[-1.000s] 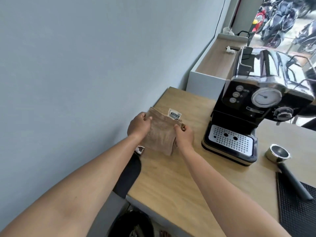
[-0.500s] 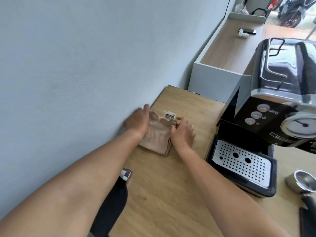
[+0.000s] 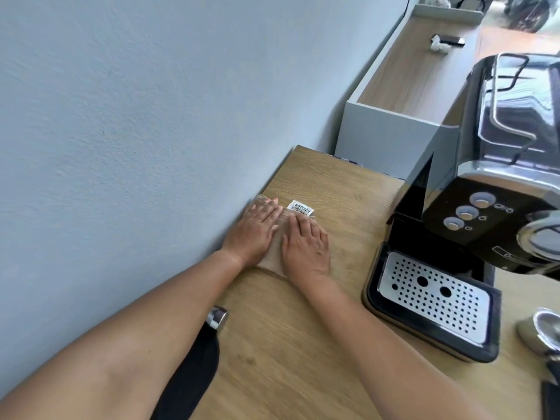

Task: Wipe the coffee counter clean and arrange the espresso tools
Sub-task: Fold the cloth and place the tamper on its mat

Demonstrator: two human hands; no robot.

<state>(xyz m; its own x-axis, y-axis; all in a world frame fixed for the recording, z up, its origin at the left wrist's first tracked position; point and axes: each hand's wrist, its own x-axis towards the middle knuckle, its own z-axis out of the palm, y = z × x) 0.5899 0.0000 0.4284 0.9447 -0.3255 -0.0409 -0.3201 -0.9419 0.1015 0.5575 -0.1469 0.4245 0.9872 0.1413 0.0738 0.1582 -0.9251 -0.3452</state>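
A folded beige cloth [image 3: 273,253] with a white barcode label [image 3: 301,208] lies flat on the wooden counter [image 3: 303,344], close to the grey wall. My left hand [image 3: 254,231] rests palm down on its left part, fingers stretched out. Beside it, my right hand [image 3: 306,247] presses flat on its right part. Neither hand grips the cloth. A metal portafilter basket [image 3: 542,331] sits at the right edge of the view, partly cut off.
A black and chrome espresso machine [image 3: 485,192] with a perforated drip tray [image 3: 433,295] stands to the right. A black-handled tool with a metal tip [image 3: 216,317] hangs over the counter's left edge. Beyond is a wooden shelf [image 3: 418,65] with small items.
The cloth was held up and folded between both hands; it now lies on the counter by the wall with both palms flat on it. The camera has moved closer and lower.
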